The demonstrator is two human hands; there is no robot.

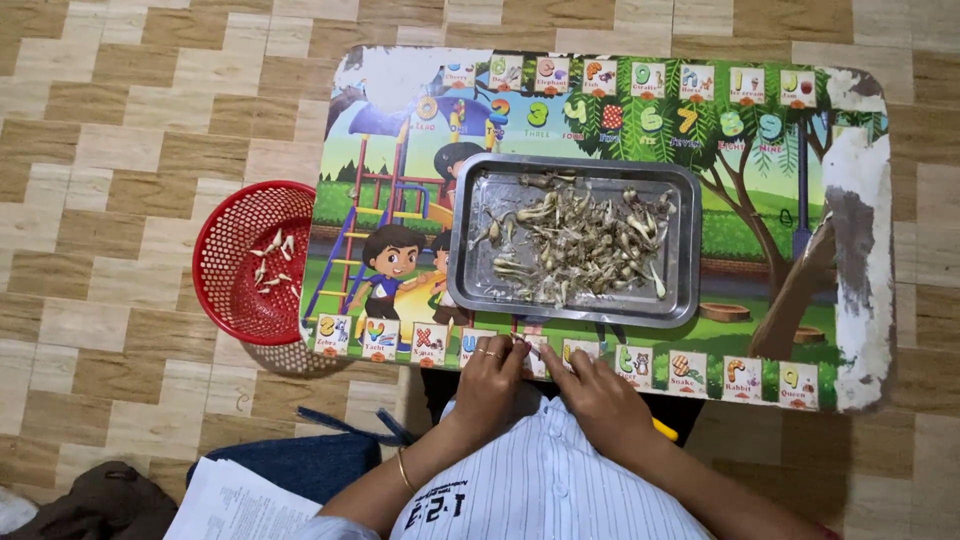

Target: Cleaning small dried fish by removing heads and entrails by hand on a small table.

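Both hands, left (490, 372) and right (590, 385), fingers pinched on a small pale stalk (528, 347) at near tabletop (860, 300) edge; looks light, brittle, best held by ends.

A red perforated basket (240, 265) sits beside a colourful cartoon-printed table (780, 250) holding a grey metal tray (685, 250).

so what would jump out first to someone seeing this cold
A bright cartoon-printed low table fills the middle, bearing a steel tray heaped with pale sprouted bits. Left of it, a red basket on the floor holds a few. At the near edge, both hands pinch one small piece.
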